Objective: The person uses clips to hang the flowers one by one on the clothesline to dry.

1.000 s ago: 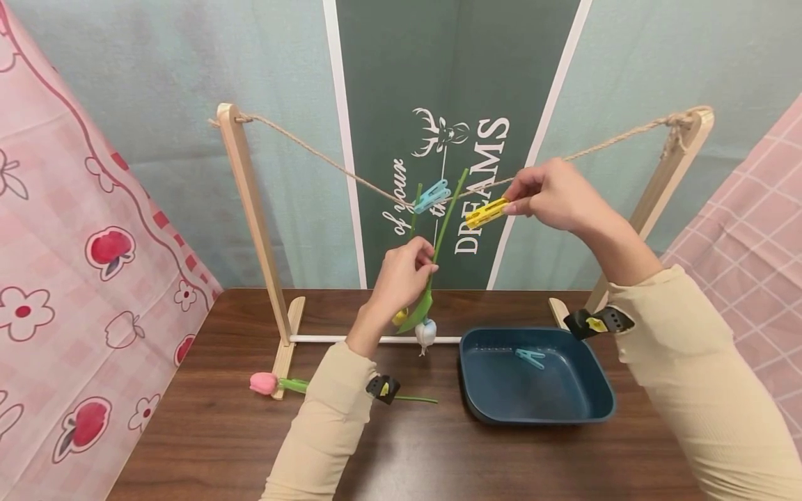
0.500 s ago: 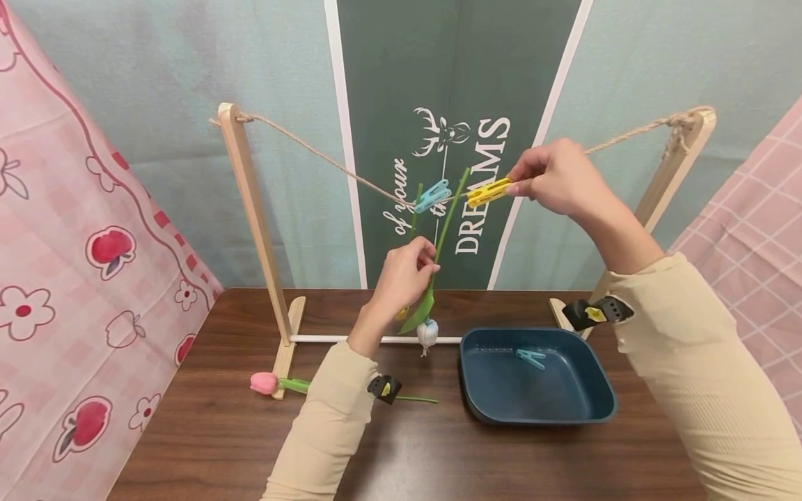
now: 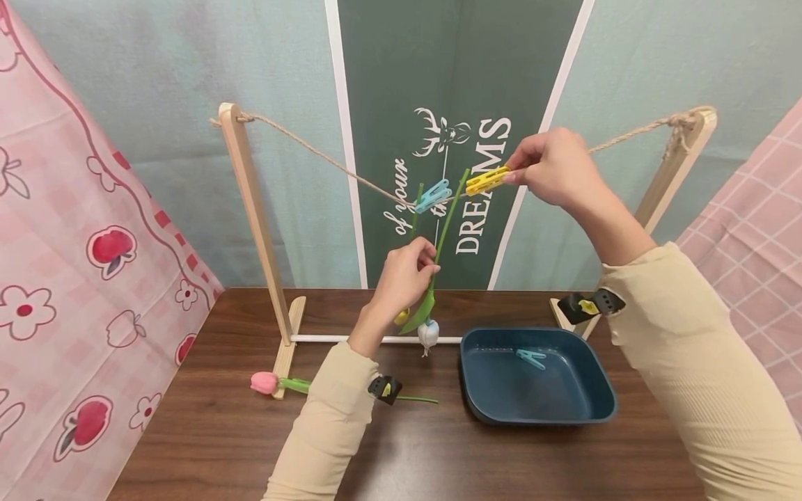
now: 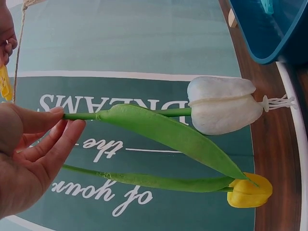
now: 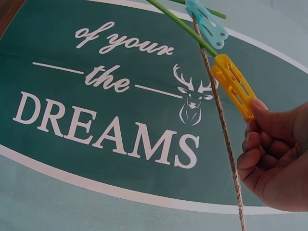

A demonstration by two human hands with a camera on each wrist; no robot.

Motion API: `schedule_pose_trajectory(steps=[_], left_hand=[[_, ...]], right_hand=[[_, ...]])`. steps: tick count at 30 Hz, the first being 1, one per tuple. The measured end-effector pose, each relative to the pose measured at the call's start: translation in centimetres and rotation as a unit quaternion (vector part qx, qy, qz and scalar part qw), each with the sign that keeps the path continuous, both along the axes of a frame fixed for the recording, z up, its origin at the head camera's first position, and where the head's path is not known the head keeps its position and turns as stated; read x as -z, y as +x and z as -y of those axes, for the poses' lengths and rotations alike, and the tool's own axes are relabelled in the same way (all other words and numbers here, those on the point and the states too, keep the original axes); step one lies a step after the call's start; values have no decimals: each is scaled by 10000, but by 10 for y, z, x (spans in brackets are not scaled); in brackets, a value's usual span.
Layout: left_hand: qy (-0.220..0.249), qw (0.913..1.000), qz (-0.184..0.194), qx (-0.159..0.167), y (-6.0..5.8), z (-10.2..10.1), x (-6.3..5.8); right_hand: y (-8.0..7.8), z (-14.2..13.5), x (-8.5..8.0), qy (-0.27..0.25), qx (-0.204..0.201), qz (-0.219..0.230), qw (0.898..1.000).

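My left hand (image 3: 404,275) pinches the green stem of a white tulip (image 4: 224,106) that hangs head down, its stem end up at the rope (image 3: 313,152). Between thumb and fingers, my right hand (image 3: 554,167) holds a yellow clothespin (image 3: 487,181); its tip is right by the rope and the upper stem. In the right wrist view the yellow clothespin overlaps the stem's end. Just left, a light blue clothespin (image 3: 434,196) sits on the rope at the stem of a yellow tulip (image 4: 250,190), which also hangs head down, partly behind my left hand in the head view.
Wooden posts (image 3: 253,223) hold the rope at both sides, with a white bar (image 3: 388,339) low between them. A dark blue basin (image 3: 539,410) holds a light blue clothespin (image 3: 530,358). A pink tulip (image 3: 264,383) lies on the table (image 3: 207,431), partly under my left forearm.
My right hand has risen with the yellow clothespin, from below the rope up to the rope's height by the stem top. My left hand and the white tulip have barely moved.
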State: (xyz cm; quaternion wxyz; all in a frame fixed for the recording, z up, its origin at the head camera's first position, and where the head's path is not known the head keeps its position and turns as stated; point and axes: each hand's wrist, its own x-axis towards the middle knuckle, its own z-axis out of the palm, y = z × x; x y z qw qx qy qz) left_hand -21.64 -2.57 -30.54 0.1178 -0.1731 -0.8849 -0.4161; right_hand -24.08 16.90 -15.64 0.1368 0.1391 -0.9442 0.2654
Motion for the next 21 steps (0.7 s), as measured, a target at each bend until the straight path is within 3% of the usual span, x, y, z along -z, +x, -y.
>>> schedule_pose_trajectory(steps=[12, 21], left_hand=[[-63, 9999, -98, 29, 0, -2, -1], [-12, 9999, -133, 88, -1, -3, 0]], right_hand=[[-3, 5, 5, 213, -46, -186, 9996], [-1, 5, 8, 279, -136, -4, 9995]])
